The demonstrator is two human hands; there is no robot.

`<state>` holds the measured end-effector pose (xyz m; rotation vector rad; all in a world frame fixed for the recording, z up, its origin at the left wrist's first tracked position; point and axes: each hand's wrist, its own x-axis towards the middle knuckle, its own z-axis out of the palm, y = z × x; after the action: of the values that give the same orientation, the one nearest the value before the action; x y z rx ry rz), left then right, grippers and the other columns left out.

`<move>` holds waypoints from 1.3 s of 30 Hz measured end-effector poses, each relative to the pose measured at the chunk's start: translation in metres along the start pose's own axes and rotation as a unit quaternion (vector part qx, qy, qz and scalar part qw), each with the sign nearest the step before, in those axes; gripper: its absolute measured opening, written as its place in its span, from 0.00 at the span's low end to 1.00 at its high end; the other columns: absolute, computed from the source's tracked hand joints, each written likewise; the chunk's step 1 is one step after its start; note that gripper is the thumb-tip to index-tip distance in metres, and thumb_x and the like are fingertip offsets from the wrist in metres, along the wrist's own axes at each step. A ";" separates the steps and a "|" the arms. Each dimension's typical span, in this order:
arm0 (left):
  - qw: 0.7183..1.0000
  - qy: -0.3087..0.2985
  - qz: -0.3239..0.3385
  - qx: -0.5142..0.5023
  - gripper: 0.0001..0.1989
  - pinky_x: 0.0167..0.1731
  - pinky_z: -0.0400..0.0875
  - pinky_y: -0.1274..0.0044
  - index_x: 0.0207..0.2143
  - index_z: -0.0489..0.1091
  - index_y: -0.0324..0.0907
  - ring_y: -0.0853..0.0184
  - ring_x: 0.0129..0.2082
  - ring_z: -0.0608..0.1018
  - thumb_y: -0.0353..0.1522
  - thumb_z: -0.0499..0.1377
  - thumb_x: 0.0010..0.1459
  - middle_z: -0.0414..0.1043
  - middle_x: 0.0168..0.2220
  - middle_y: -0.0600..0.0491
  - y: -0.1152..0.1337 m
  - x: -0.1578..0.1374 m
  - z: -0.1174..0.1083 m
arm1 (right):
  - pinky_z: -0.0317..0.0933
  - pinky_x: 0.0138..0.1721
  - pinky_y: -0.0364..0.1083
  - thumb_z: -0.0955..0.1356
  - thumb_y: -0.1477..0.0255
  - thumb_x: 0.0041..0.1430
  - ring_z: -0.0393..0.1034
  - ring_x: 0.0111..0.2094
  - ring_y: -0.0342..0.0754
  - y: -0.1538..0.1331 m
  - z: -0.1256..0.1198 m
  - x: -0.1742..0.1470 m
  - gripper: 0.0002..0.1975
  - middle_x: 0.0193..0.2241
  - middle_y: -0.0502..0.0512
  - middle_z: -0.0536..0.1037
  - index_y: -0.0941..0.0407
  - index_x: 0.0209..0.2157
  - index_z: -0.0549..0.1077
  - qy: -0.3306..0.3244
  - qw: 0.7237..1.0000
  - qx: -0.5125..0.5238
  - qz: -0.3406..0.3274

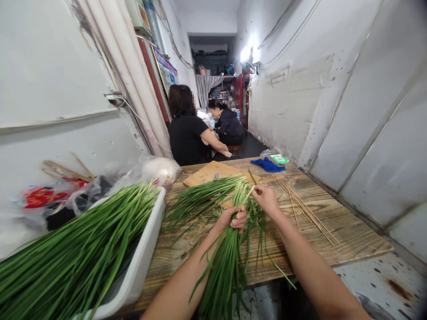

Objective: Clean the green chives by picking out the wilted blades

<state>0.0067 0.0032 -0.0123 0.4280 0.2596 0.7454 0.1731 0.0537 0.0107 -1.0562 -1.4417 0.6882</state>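
A bunch of garlic chives (230,258) hangs over the table's near edge, its pale stem ends pointing up and away from me. My left hand (231,218) is wrapped round the bunch just below those pale ends. At the upper right of the bunch, my right hand (266,198) pinches a single chive stalk near its pale end. Behind the bunch lies a second pile of chives (203,193), partly on a wooden cutting board (208,172). Loose chive trimmings (255,212) are heaped between and beneath my hands.
A white plastic tub (147,249) full of chives stands at left. Thin wooden skewers (308,212), a blue cloth (267,164) and a green-bordered QR card (279,158) lie on the wooden table (320,195). Plastic bags (160,171) sit behind the tub. Two people sit beyond the table.
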 end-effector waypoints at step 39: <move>0.993 0.061 0.064 0.073 0.12 0.11 0.47 0.88 0.30 0.67 0.35 0.83 0.12 0.55 0.35 0.65 0.51 0.56 0.18 0.61 -0.003 0.007 -0.003 | 0.60 0.39 0.48 0.66 0.64 0.57 0.66 0.32 0.50 -0.015 -0.001 -0.010 0.10 0.27 0.55 0.74 0.54 0.28 0.75 0.026 0.991 -0.041 -0.126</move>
<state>0.0124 0.0070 -0.0174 0.5425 0.4069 0.8838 0.1699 0.0382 0.0192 -0.9258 -1.5354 0.4201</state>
